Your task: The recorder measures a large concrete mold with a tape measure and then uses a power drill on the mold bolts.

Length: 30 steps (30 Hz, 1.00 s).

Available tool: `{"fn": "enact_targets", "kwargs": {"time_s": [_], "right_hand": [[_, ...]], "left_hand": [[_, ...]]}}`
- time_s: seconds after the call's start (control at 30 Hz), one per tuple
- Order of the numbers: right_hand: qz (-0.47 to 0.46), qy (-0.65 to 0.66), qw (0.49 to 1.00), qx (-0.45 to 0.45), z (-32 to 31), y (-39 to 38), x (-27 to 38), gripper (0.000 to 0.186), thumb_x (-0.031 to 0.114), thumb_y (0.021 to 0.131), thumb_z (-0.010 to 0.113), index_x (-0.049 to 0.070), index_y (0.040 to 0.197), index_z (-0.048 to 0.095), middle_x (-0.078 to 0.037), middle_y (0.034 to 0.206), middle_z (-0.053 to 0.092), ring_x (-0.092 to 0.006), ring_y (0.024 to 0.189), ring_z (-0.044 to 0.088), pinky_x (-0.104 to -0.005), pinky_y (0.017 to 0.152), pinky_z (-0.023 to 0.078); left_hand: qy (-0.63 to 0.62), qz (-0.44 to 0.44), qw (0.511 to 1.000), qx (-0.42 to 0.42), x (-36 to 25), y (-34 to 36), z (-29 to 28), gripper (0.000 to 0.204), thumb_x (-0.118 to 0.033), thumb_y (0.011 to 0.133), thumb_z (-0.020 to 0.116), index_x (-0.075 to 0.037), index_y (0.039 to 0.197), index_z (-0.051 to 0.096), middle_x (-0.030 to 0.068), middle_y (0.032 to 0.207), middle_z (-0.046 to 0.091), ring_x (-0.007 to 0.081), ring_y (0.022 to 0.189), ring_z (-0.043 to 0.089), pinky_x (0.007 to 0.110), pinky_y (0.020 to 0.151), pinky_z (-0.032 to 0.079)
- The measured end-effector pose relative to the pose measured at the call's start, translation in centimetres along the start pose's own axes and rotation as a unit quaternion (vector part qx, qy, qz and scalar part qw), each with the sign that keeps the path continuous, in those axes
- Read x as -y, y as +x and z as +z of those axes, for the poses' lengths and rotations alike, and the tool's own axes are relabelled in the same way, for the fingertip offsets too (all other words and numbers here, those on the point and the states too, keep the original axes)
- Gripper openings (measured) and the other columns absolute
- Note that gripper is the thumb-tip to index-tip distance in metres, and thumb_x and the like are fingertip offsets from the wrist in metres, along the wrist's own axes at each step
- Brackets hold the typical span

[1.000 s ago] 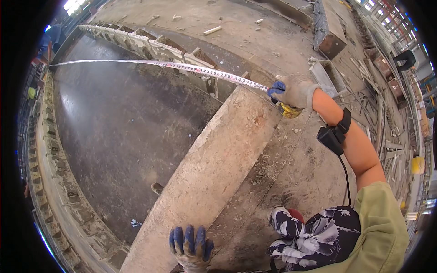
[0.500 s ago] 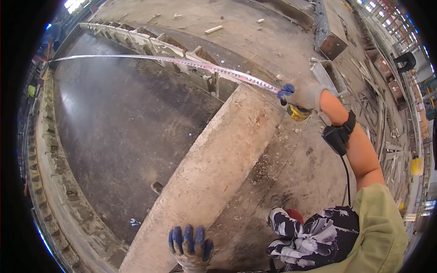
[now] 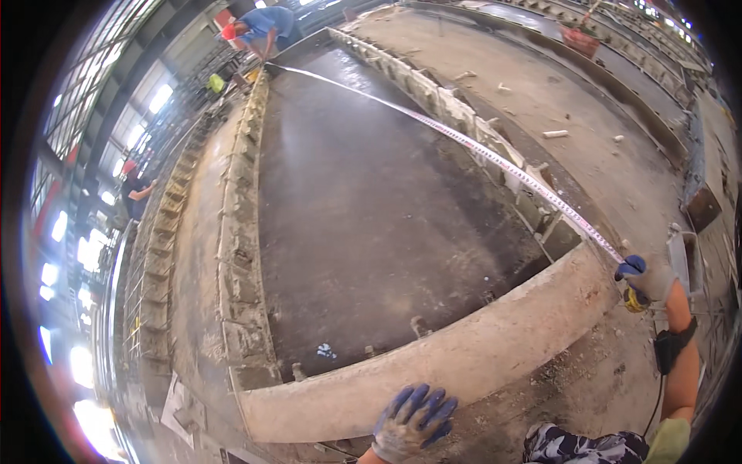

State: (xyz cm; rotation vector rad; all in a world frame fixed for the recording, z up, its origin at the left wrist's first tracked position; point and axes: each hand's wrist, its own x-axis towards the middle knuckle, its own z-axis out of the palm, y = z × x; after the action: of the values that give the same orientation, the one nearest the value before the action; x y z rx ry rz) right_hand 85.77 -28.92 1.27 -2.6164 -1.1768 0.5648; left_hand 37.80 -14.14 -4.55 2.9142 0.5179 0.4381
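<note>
Head view: right hand point(image 3: 648, 281) grips the tape measure point(image 3: 495, 159), stretched over the dark bed point(image 3: 371, 232) toward a co-worker point(image 3: 267, 25); left hand point(image 3: 411, 427), fingers spread, by the beam point(image 3: 479, 344). Measuring, I'd say; next calls for tautness.

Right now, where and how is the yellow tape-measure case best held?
Probably around the body of the yellow tape-measure case, coming from the right, where the right hand already is. The white blade runs out toward the upper left, so that side should stay free. The glove hides much of the case.
</note>
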Motion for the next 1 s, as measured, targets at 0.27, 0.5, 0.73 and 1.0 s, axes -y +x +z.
{"fn": "enact_targets", "kwargs": {"time_s": [0.27,0.5,0.73,1.0], "right_hand": [[0.074,0.079,0.993,0.038,-0.9,-1.1,1.0,0.022,0.026,0.092,0.061,0.009,0.101,0.072,-0.01,0.075,0.064,-0.0143,0.065,0.057,-0.0315,0.063,0.048],[0.056,0.067,0.996,0.02,0.8,0.3,2.1,0.036,0.037,0.09,0.064,0.004,0.104,0.069,-0.016,0.084,0.068,-0.0211,0.069,0.062,-0.0342,0.068,0.05],[0.048,0.035,0.998,0.036,0.2,1.8,1.3,0.047,0.042,0.086,0.068,0.002,0.11,0.066,-0.011,0.086,0.068,-0.0145,0.076,0.061,-0.0318,0.072,0.05],[0.085,0.268,0.956,0.08,-0.4,-4.0,-0.7,0.032,0.023,0.085,0.071,0.0,0.106,0.066,-0.005,0.085,0.067,-0.0117,0.075,0.058,-0.0296,0.071,0.049]], "left_hand": [[-0.003,0.003,0.999,0.04,0.7,0.3,-0.6,0.049,-0.04,0.08,0.071,-0.026,0.126,0.064,0.0,0.129,0.056,0.0253,0.123,0.05,0.043,0.103,0.044],[-0.018,0.014,1.0,0.007,0.2,0.1,-0.2,0.052,-0.03,0.08,0.068,-0.018,0.13,0.059,0.0093,0.135,0.052,0.0334,0.128,0.045,0.051,0.108,0.036],[-0.022,0.024,0.999,0.005,0.5,-0.2,0.2,0.052,-0.031,0.079,0.068,-0.017,0.129,0.06,0.0098,0.134,0.053,0.0341,0.128,0.045,0.051,0.109,0.035],[-0.002,0.01,0.999,0.049,0.2,0.7,-0.6,0.046,-0.04,0.083,0.068,-0.025,0.126,0.063,0.0007,0.129,0.056,0.0245,0.12,0.054,0.044,0.102,0.045]]}}
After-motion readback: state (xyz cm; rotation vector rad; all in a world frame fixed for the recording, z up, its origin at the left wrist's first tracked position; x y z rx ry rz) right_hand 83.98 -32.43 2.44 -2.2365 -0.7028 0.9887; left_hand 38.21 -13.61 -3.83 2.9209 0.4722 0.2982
